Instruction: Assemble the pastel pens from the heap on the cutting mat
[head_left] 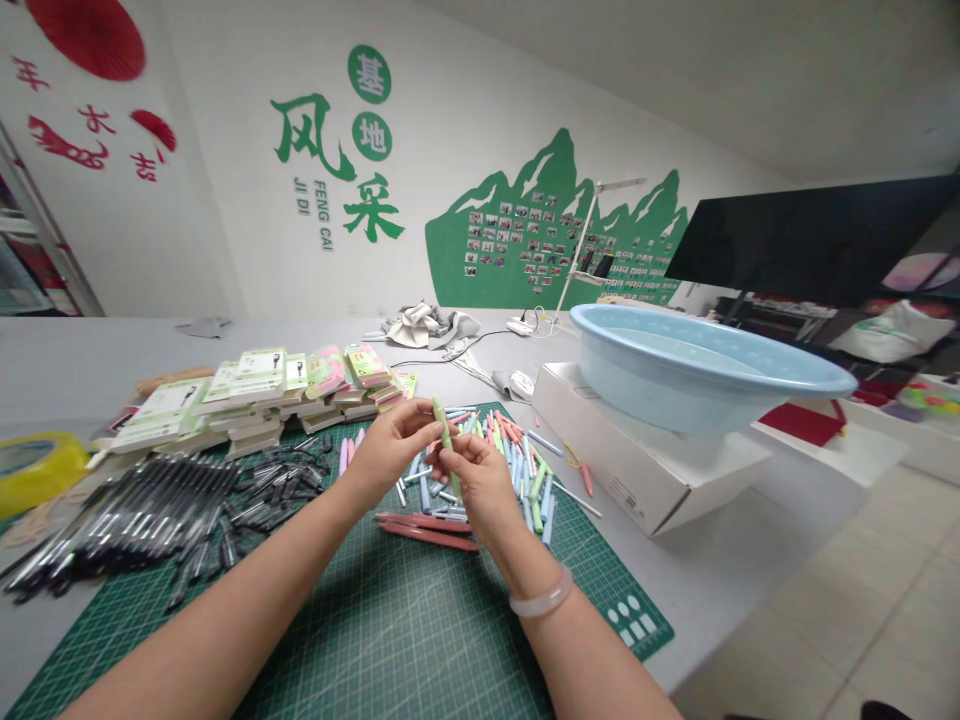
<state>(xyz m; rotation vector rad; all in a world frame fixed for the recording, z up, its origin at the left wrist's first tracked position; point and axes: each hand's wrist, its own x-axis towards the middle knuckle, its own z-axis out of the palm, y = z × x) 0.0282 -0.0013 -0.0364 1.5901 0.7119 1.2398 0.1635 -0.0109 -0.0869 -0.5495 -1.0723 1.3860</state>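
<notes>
Pale green pen (444,432) pinched, slightly tilted, between the fingertips of the left hand (391,447) and right hand (480,482), above a green cutting mat (397,620). Loose pastel pens (510,450) just beyond; a steady two-handed pinch apparently called for.

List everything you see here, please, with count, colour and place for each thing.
cutting mat: one, green, under the pens
black pens: many, black, left on mat
pastel pens: many, mixed pastels, middle of mat
red pens: two, red, in front of pastel pens
card packs: many, green and white, stacked behind mat
tape roll: one, yellow, far left
basin: one, pale blue, on box
box: one, white, right of mat
cloth: one bundle, grey and white, far table
lamp: one, white, far table
green pen: one, pale green, raised above mat
bangle: one, pale, on right wrist
left hand: one, bare, pinching green pen
right hand: one, bare, pinching green pen
</notes>
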